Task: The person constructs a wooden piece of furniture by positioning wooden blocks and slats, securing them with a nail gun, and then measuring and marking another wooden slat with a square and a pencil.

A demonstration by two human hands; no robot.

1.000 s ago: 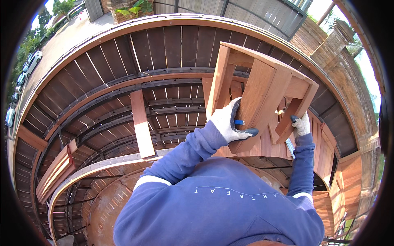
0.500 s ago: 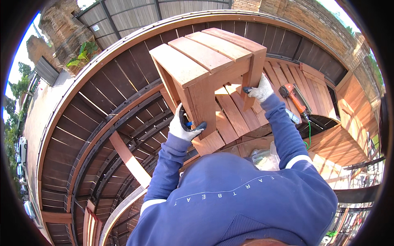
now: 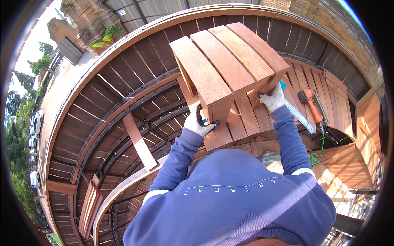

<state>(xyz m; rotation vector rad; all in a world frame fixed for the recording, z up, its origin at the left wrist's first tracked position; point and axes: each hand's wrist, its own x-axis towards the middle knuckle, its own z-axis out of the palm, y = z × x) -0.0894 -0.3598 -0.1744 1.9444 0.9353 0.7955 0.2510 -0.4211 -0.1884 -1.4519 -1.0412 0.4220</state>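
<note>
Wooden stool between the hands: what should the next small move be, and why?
Probably settle the wooden stool squarely on the slatted bench before letting go. Its top faces up, the left hand and right hand are both at its legs, and the bench lies beneath it; whether every foot touches down can't be seen.

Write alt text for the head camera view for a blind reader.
A person's gloved left hand and right hand hold a slatted wooden stool over a curved wooden bench. On the bench, to the right, lie an orange power tool and a pale blue ruler-like strip.
</note>
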